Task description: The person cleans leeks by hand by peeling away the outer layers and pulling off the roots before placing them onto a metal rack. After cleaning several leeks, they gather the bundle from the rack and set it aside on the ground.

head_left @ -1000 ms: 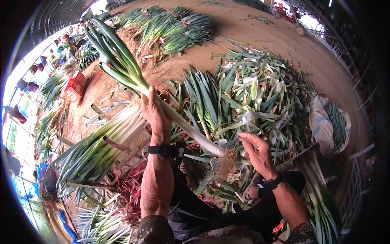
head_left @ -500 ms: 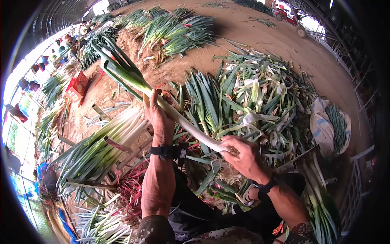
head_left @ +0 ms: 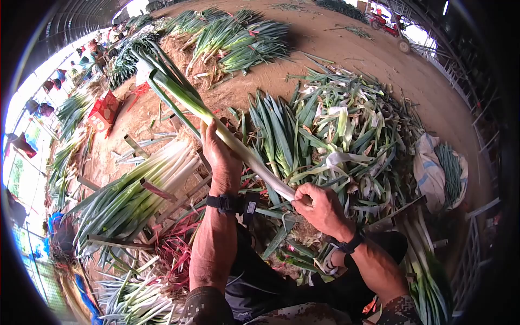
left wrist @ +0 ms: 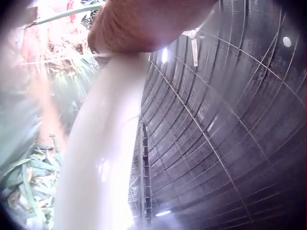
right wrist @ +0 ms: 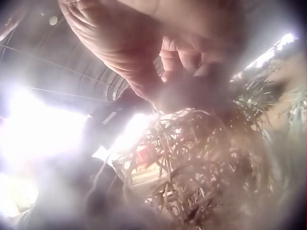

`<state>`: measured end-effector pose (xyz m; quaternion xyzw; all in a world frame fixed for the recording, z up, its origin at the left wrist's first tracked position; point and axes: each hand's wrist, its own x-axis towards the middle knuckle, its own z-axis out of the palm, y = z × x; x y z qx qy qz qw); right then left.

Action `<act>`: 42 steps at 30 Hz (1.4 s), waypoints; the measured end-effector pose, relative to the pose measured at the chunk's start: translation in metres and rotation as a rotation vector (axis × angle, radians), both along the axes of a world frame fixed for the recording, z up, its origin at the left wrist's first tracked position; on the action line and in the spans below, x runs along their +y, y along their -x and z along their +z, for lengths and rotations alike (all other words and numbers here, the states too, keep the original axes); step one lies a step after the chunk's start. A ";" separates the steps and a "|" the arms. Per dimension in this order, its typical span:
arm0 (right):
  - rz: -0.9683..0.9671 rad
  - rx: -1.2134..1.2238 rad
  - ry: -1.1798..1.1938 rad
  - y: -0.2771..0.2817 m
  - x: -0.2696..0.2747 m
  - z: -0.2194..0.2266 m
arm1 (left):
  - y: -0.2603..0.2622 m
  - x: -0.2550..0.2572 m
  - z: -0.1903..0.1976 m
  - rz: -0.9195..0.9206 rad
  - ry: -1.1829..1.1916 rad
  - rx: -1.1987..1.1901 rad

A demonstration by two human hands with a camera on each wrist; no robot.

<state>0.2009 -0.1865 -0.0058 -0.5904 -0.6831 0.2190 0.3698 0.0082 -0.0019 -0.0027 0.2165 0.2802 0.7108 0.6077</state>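
Observation:
A long green onion (head_left: 262, 172) slants across the head view, leaves up at the left and root end down at the right. My left hand (head_left: 222, 162) grips it where the white stalk turns green. With thumb and fingers, my right hand (head_left: 319, 208) pinches the stalk's root end. Pale stalk (left wrist: 100, 143) runs below the left hand (left wrist: 148, 24) in the left wrist view. In the right wrist view, tangled roots (right wrist: 192, 163) hang under the curled fingers of the right hand (right wrist: 139, 43).
Left of me, trimmed green onions (head_left: 135, 187) lie across a metal rack (head_left: 157, 190). A heap of stripped leaves (head_left: 357, 130) is ahead to the right, beside a white sack (head_left: 426, 170). Red ties (head_left: 179, 249) lie near my left forearm. More bundles (head_left: 238, 40) are farther back.
My right hand has moved left from beside the roots, fingers apart, and now pinches the root end. The left hand has shifted slightly right with the green onion.

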 end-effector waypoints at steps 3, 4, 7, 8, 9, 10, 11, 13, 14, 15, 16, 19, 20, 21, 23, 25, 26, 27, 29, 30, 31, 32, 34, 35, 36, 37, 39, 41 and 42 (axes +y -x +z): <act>0.012 0.041 -0.046 0.001 0.000 0.000 | -0.001 -0.002 0.000 0.003 -0.019 0.018; 0.007 0.104 -0.065 0.002 0.000 -0.005 | 0.001 0.001 -0.004 0.015 -0.017 0.017; -0.013 0.142 -0.080 0.005 0.000 -0.002 | 0.003 0.007 -0.011 0.038 -0.002 0.017; -0.023 0.131 -0.079 0.006 0.001 0.001 | 0.002 0.005 -0.011 0.040 0.004 0.018; -0.015 0.108 -0.032 0.004 0.002 0.002 | 0.001 0.003 -0.009 0.039 0.009 0.019; -0.008 0.085 0.015 0.003 0.004 0.003 | 0.000 0.000 -0.007 0.035 0.007 0.020; 0.003 0.061 0.063 0.001 0.005 0.003 | -0.001 -0.002 -0.005 0.034 0.006 0.018; 0.019 0.060 0.046 -0.001 0.004 -0.007 | 0.000 0.000 -0.009 0.030 0.000 -0.002; 0.031 0.059 0.039 -0.001 0.002 -0.011 | 0.002 0.005 -0.015 0.025 -0.007 -0.020; 0.035 0.135 0.030 -0.001 0.000 -0.012 | 0.003 0.006 -0.013 0.020 -0.015 -0.038; 0.038 0.212 0.020 0.000 -0.002 -0.013 | 0.004 0.006 -0.011 0.020 0.006 -0.054; 0.060 0.515 0.091 -0.009 -0.006 -0.019 | 0.004 0.007 -0.009 0.005 0.056 -0.102; 0.071 0.617 0.125 -0.020 -0.007 -0.025 | 0.007 0.011 -0.013 -0.008 0.061 -0.119; 0.083 0.718 0.159 -0.022 -0.007 -0.020 | 0.008 0.010 -0.009 -0.020 0.066 -0.137; 0.013 1.019 0.184 -0.021 -0.013 -0.008 | 0.005 0.008 -0.003 -0.025 0.089 -0.183; 0.017 0.924 0.184 -0.032 -0.016 -0.003 | 0.010 0.007 -0.007 -0.076 0.089 -0.206; 0.006 0.812 0.172 -0.040 -0.018 -0.010 | 0.008 0.007 -0.008 -0.057 0.065 -0.174; -0.033 0.454 0.212 -0.052 -0.019 -0.009 | 0.004 0.003 -0.001 -0.015 0.089 -0.160; -0.093 -0.002 0.059 -0.076 -0.022 -0.044 | 0.000 0.004 0.002 -0.006 0.134 -0.192; -0.133 -0.095 0.142 -0.089 -0.028 -0.058 | 0.001 0.006 -0.002 -0.028 0.038 -0.234; -0.177 -0.192 0.224 -0.102 -0.034 -0.069 | 0.001 0.009 -0.006 -0.055 -0.058 -0.277; -0.131 -0.188 0.183 -0.113 -0.041 -0.079 | 0.002 0.011 -0.007 -0.081 -0.066 -0.272; -0.108 -0.163 0.262 -0.114 -0.045 -0.061 | -0.005 0.003 0.004 -0.072 -0.037 -0.259; -0.129 -0.076 0.253 -0.110 -0.041 -0.057 | -0.008 -0.002 0.008 -0.072 -0.019 -0.250; -0.153 0.014 0.245 -0.105 -0.037 -0.052 | -0.009 0.003 -0.004 -0.127 -0.013 -0.221; -0.177 0.104 0.233 -0.100 -0.033 -0.045 | -0.013 0.000 -0.002 -0.158 -0.003 -0.250; -0.112 0.191 0.260 -0.091 -0.027 -0.029 | -0.023 -0.004 0.001 -0.133 0.024 -0.205; -0.080 0.422 0.300 -0.081 -0.021 -0.019 | -0.029 -0.010 0.004 -0.186 -0.054 -0.214; -0.032 0.376 0.340 -0.078 -0.020 -0.008 | -0.033 -0.012 0.005 -0.198 -0.074 -0.196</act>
